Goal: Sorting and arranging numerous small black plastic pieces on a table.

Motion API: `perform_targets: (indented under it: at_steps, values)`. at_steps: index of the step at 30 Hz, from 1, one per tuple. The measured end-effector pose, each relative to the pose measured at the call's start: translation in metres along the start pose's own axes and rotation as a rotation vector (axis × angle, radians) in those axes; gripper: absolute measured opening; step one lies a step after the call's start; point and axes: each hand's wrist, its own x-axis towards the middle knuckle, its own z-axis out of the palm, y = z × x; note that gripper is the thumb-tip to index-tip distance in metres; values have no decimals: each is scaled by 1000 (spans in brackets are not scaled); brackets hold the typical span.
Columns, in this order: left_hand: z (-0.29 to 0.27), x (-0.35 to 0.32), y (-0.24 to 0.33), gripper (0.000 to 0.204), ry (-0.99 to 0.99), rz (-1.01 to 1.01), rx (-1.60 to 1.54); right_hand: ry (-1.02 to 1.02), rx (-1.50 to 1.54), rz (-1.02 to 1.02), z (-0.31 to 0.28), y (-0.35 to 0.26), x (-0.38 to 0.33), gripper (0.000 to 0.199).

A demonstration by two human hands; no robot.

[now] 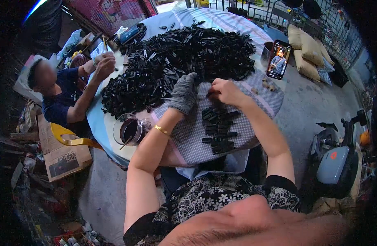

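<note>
A large heap of small, narrow black plastic pieces [184,53] covers the far side of the table. My left hand [183,93], in a grey knitted glove, is closed at the near edge of the heap; what its fingers hold is hidden. To its right, my bare right hand [227,92] has its fingers curled down on a dark piece, slightly blurred. Just below that hand, more of these black pieces lie side by side in a stacked column [219,133] on the checked cloth.
A glass mug of dark drink [130,131] with a spoon stands by my left forearm. A lit phone [278,59] leans against a metal cup [267,51]. Another person [59,90] sits at the left, hands raised over the table edge. Filled sacks [309,49] lie beyond the right edge.
</note>
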Motion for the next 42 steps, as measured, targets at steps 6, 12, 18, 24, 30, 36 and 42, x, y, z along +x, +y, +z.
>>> perform_targets:
  at_steps: [6, 12, 18, 24, 30, 36, 42]
  values:
    - [-17, -8, 4, 25, -77, -54, -220, 98, -96, -53, -6, 6, -2, 14]
    - [-9, -6, 0, 24, -205, 24, -92, 31, -294, -59, -6, -7, -2, 15]
    - [-17, -14, 13, 23, -149, -8, -274, 38, -132, -37, -10, -12, -5, 13]
    - [-29, -5, 25, 30, -478, -117, -154, 10, 200, -126, -2, -3, 1, 14]
    - [-4, -8, 2, 25, -289, 33, -714, -52, 297, -23, -8, -2, 2, 14]
    - [-31, -7, 11, 22, -230, 59, -68, 66, 223, 52, -9, 0, -1, 17]
    - [-25, -10, 8, 18, -366, 2, -222, 16, -11, 1, -8, 6, -2, 16]
